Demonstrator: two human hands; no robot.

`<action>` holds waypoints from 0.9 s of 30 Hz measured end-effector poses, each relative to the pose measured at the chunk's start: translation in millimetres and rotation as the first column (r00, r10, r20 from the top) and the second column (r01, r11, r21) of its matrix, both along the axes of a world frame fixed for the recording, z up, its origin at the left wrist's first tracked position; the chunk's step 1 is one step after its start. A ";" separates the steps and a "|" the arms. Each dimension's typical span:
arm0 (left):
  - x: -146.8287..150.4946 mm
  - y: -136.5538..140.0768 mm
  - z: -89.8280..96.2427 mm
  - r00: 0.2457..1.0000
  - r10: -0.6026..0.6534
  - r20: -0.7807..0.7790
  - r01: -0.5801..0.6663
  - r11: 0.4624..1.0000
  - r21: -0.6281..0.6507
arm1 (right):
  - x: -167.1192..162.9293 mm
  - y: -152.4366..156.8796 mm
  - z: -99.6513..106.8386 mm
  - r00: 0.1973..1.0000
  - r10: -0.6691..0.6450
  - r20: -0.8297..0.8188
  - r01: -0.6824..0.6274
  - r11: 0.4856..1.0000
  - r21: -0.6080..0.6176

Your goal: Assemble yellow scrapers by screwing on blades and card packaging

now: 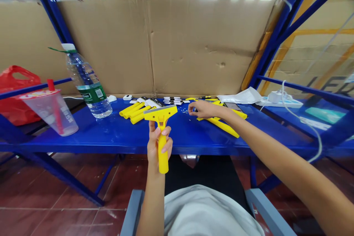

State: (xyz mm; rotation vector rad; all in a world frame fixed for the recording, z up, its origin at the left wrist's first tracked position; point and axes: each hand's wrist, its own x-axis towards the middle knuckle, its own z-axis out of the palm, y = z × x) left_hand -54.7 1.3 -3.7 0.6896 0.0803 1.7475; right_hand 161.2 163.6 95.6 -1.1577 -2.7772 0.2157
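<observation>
The left hand (159, 143) holds a yellow scraper (161, 125) upright; the right hand (203, 109) reaches perhaps for small screws (184, 110).

Water bottle (87, 85), plastic cup (52, 112), red bag (13, 99)

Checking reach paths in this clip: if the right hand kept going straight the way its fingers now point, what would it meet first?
The right hand points left along the blue shelf. First in line are probably the small white bits just past its fingertips, then the yellow scraper held upright in the left hand, though depth is unclear.

Bare forearms, no sleeves; light grey shirt, dark trousers.
</observation>
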 end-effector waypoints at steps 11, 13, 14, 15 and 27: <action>17.5 -5.0 6.8 0.984 -0.115 0.133 0.129 0.986 -0.102 | 5.5 -127.1 30.9 0.708 0.302 -0.638 -0.051 0.924 0.380; 28.7 -5.6 5.9 0.987 -0.122 0.102 0.136 0.981 -0.140 | 7.5 -139.6 20.6 0.690 0.285 -0.665 -0.023 0.927 0.374; 34.4 -5.9 5.2 0.989 -0.126 0.082 0.137 0.979 -0.152 | 9.0 -143.0 14.7 0.683 0.270 -0.679 -0.004 0.930 0.366; 39.9 -6.1 4.3 0.990 -0.129 0.061 0.137 0.978 -0.156 | 10.7 -145.1 8.7 0.674 0.253 -0.694 0.016 0.935 0.355; 61.5 -13.8 2.4 0.991 -0.121 -0.053 0.119 0.992 -0.050 | 29.7 -163.2 -18.5 0.589 0.171 -0.790 0.181 0.925 0.335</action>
